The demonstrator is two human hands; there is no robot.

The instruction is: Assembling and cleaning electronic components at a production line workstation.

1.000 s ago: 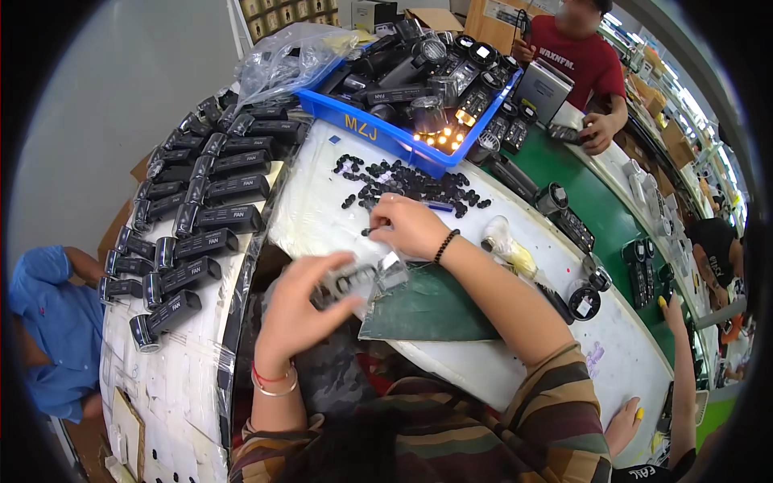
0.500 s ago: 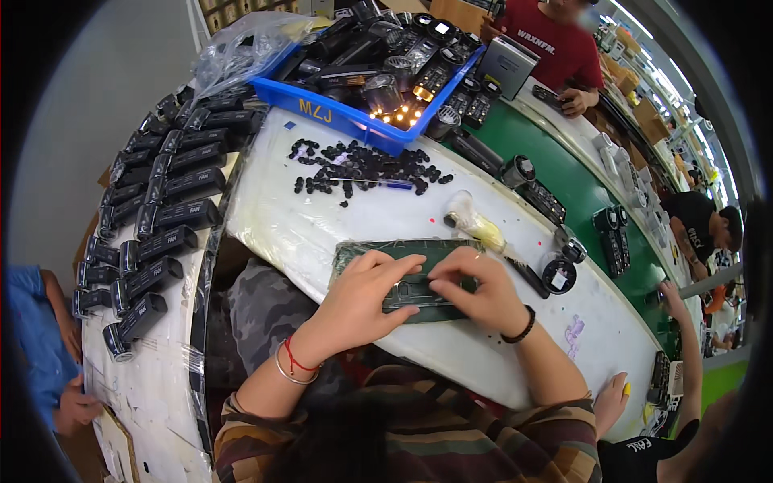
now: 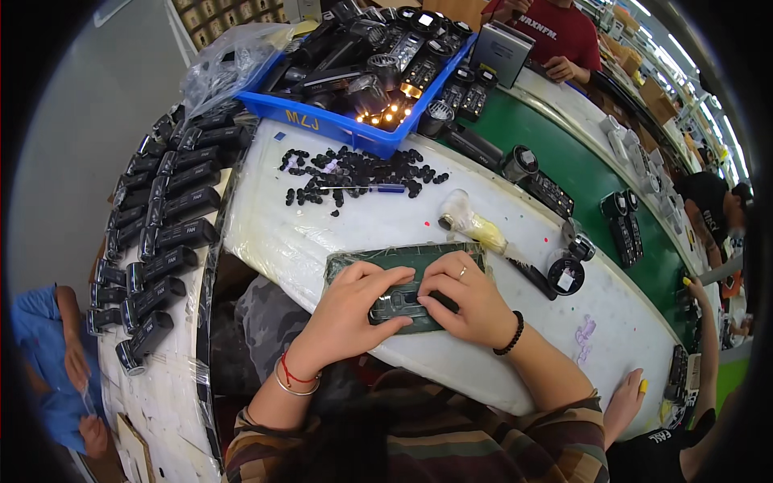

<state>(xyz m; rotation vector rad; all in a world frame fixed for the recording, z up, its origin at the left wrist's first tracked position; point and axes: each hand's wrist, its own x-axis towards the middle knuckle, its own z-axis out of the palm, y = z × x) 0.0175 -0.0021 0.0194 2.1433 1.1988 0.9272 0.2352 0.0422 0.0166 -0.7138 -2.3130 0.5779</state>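
Observation:
A dark green, film-wrapped mat point(image 3: 419, 256) lies in front of me on the white table. On it is a small dark part with a clear, shiny surface point(image 3: 394, 303), partly covered by my hands. My left hand point(image 3: 348, 304) rests at its left side, fingers stretched and thumb apart, curving around it. From the other side my right hand point(image 3: 465, 299) reaches in with bent fingers. Its thumb and fingertips are pinched together at the right end of the part; whatever lies between them is too small to name.
Beyond the mat lie many small black pieces point(image 3: 362, 171) and a blue-handled screwdriver point(image 3: 390, 188). A blue bin point(image 3: 322, 121) holds black fan-like devices. To the right are a yellowish bottle point(image 3: 475, 225), a black brush point(image 3: 531, 276) and a green conveyor point(image 3: 580, 189). Co-workers sit nearby.
My right hand's fingers have drawn closer together at the part, and the hand has come slightly lower. My left hand has shifted a little. The view has tilted slightly.

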